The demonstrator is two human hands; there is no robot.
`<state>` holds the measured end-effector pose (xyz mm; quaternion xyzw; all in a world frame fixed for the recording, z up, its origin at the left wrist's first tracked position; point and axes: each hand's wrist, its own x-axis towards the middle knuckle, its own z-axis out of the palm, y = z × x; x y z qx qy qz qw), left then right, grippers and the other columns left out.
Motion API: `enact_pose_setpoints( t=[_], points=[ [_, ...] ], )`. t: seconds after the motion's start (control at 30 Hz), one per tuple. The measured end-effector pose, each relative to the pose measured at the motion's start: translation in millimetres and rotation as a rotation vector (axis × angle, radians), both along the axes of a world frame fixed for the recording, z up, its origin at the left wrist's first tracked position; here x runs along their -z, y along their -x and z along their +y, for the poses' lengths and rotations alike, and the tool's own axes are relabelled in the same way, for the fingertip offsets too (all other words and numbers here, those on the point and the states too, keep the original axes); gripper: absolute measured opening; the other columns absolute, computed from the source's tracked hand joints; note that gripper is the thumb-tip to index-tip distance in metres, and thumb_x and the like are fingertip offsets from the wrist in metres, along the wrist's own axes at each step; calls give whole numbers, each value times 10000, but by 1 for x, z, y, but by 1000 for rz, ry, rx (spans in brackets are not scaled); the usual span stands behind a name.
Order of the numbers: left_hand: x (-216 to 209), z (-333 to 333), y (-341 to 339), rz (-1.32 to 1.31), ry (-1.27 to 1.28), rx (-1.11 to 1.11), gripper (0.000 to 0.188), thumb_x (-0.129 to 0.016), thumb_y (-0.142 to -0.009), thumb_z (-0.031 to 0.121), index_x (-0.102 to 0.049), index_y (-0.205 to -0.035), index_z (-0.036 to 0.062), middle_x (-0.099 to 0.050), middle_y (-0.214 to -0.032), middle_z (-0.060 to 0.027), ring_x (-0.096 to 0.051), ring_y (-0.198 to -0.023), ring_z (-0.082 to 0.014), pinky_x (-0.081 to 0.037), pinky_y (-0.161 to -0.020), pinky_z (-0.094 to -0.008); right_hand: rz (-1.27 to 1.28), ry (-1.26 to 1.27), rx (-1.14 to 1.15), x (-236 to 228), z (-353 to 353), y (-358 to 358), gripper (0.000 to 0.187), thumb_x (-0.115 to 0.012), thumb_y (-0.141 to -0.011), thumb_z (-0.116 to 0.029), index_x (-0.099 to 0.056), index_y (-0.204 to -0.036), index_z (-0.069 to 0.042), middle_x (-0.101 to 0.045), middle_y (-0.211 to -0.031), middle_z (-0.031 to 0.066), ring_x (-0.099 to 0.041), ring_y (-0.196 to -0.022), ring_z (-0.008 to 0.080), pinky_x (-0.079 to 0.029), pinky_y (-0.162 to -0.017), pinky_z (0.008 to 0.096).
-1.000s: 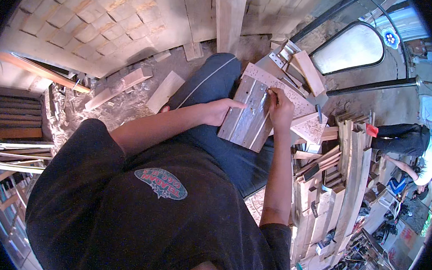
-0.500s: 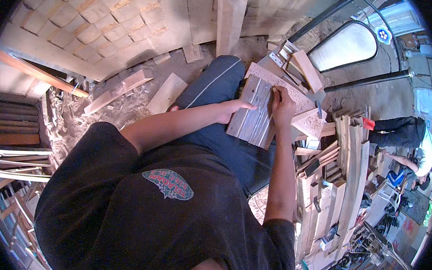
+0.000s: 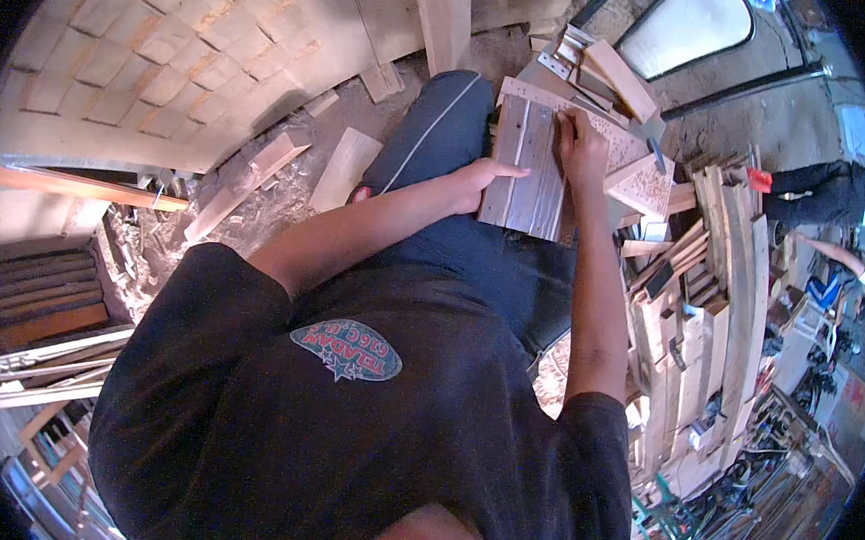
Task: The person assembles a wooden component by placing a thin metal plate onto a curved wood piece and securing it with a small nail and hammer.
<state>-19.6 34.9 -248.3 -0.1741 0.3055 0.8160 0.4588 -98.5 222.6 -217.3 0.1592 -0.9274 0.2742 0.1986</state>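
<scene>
A rectangular wooden panel (image 3: 520, 198) with grey-brown striped grain rests across my thighs. My left hand (image 3: 476, 183) grips its left edge, thumb lying on the top face and the other fingers hidden underneath. On the panel's upper right part sits my right hand (image 3: 586, 150), fingers bent and pressed together; whatever they pinch is too small to make out. Beyond the panel lies a pale board (image 3: 617, 135) dotted with small brown specks, partly covered by the panel and my right hand.
Wood offcuts (image 3: 616, 79) pile up past the speckled board. Loose blocks (image 3: 344, 167) lie on the shavings-strewn ground at left. Long planks (image 3: 733, 281) are stacked at right, with another person (image 3: 829, 192) bending beyond them. A black-framed pale panel (image 3: 692, 27) stands at the upper right.
My view has shifted, so the scene sits differently in the picture. The panel appears slightly turned and flatter. My left hand still grips its edge; my right hand stays on its upper right part.
</scene>
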Motion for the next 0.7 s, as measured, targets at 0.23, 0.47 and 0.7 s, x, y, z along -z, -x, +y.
enact_pose_setpoints(
  t=[0.23,0.47,0.7],
  points=[
    [-3,-1,-7,-1,-36,43,548,-698,-908,223,-508,-1377,14,-651,-1271,-164,-648,-1164,-296,-503,-1029,-467,-43,1,43,-1,-3,1,104,-684,-911,-187,-663,-963,-99,-700,-792,191,-694,-705,402,-560,-617,493],
    [-4,-2,-9,107,-50,107,554,-701,-895,129,-494,-1397,18,-650,-1279,-152,-654,-1163,-284,-510,-1034,-451,-18,-54,37,7,3,3,139,-686,-933,-209,-677,-989,-82,-722,-851,141,-702,-709,369,-564,-615,456],
    [3,-2,-8,108,-24,99,549,-691,-895,93,-494,-1400,12,-649,-1281,-155,-656,-1161,-289,-519,-1029,-454,-28,-46,47,6,2,3,147,-690,-929,-211,-684,-1000,-83,-726,-862,143,-709,-736,370,-572,-643,462]
  ],
)
